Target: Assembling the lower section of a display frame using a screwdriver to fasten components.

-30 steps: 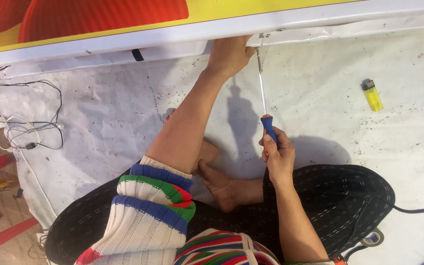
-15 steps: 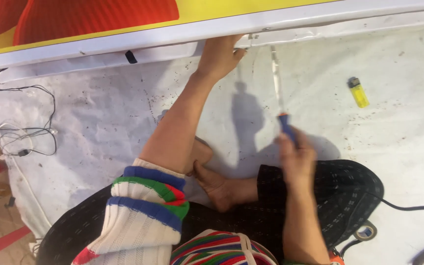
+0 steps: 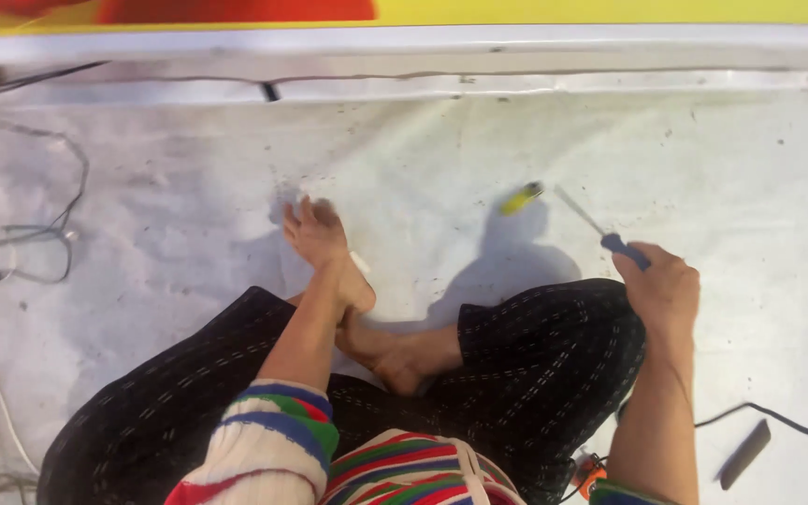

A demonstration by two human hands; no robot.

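A white sheet (image 3: pixel 441 168) covers the floor beneath the seated person. The left hand (image 3: pixel 315 234) rests on it, fingers loosely spread, holding nothing. The right hand (image 3: pixel 661 290) is closed around a blue-handled screwdriver (image 3: pixel 610 234), its shaft angled up-left toward a blurred yellow object, perhaps a lighter (image 3: pixel 522 197).

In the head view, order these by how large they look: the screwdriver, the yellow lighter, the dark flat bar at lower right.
1. Screwdriver, largest, partly hidden in the right hand.
2. Dark flat bar.
3. Yellow lighter, smallest, though blurred.
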